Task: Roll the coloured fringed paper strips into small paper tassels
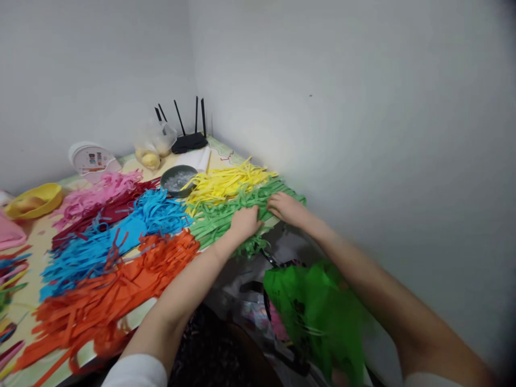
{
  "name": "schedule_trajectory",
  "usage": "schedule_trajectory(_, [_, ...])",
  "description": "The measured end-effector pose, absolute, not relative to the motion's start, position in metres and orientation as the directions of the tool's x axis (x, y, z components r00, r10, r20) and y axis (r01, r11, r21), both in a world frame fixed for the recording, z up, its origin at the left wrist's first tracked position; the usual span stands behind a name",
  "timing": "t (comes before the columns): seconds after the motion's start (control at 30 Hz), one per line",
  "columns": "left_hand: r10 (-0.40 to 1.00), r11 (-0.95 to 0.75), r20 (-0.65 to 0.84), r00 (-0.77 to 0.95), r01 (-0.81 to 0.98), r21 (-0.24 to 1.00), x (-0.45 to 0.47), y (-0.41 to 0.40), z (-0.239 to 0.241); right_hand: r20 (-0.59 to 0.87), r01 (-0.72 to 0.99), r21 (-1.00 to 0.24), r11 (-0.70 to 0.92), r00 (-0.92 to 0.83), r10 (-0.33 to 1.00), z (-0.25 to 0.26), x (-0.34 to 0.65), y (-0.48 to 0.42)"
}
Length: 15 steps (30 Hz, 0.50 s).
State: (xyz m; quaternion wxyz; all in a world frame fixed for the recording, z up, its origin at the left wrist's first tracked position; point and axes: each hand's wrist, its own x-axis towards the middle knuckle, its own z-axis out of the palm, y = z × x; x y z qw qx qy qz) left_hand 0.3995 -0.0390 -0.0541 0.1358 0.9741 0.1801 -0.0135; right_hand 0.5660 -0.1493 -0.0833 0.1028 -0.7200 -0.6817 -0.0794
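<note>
A green fringed sheet, cut into many thin strips, lies across the table's right corner, some strips hanging over the edge. Whether it is paper or cloth I cannot tell. My left hand is closed on its middle, fingers curled into the strips. Just to the right, my right hand grips the same green fringe with bent fingers; the fingertips are partly hidden among strips. Yellow fringe lies right behind the green. Blue fringe and orange fringe spread out to the left of my hands.
Behind stand a dark bowl with clear bits, a black router and a plastic bag of yellowish round things. Pink fringe and a yellow basket are farther left. A green bag hangs below the table edge; a wall rises at right.
</note>
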Motion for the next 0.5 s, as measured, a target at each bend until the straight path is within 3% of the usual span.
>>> schedule_trajectory(0.5, [0.433, -0.848, -0.054, 0.900, 0.427, 0.314, 0.4033, -0.0411, -0.0507, 0.248, 0.988, -0.132, -0.084, 0.115, 0.962, -0.0769, 0.5706, -0.1420])
